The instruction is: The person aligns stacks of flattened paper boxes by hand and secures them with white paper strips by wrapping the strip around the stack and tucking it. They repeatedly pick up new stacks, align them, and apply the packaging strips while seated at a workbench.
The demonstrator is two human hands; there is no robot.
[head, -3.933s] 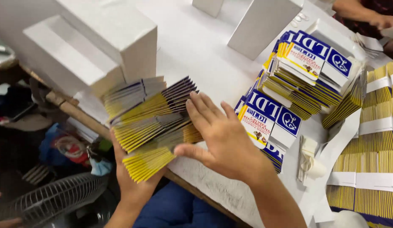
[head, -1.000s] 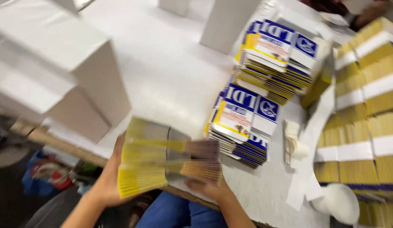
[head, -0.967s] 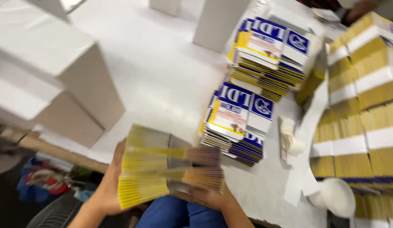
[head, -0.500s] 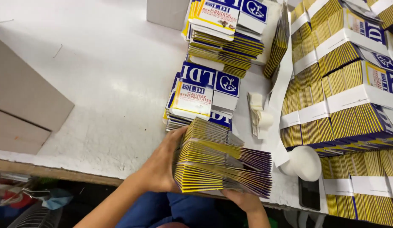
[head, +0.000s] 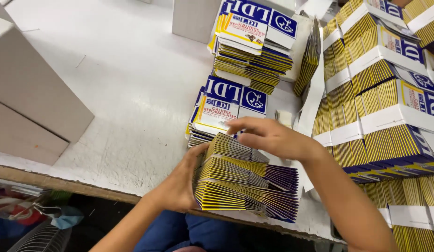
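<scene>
Many banded bundles (head: 389, 116) already stand at my right, wrapped in white strips, while loose piles (head: 231, 102) wait just beyond my hands, so I judge the work partly done. The batch of flat cartons (head: 240, 182) I hold at the near edge of the worktop (head: 124, 84) carries no band yet. My left hand (head: 179, 186) clamps its end, fingers pressed against it; my right hand (head: 268, 137) rests on top, fingers together. The cartons are yellow and purple, slightly fanned.

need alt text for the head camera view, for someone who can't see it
Two bare hands square up a bundle of flat yellow and blue cartons at a white table's near edge: left hand grips its side, right hand rests on top. Loose carton piles and paper-banded stacks lie behind.
</scene>
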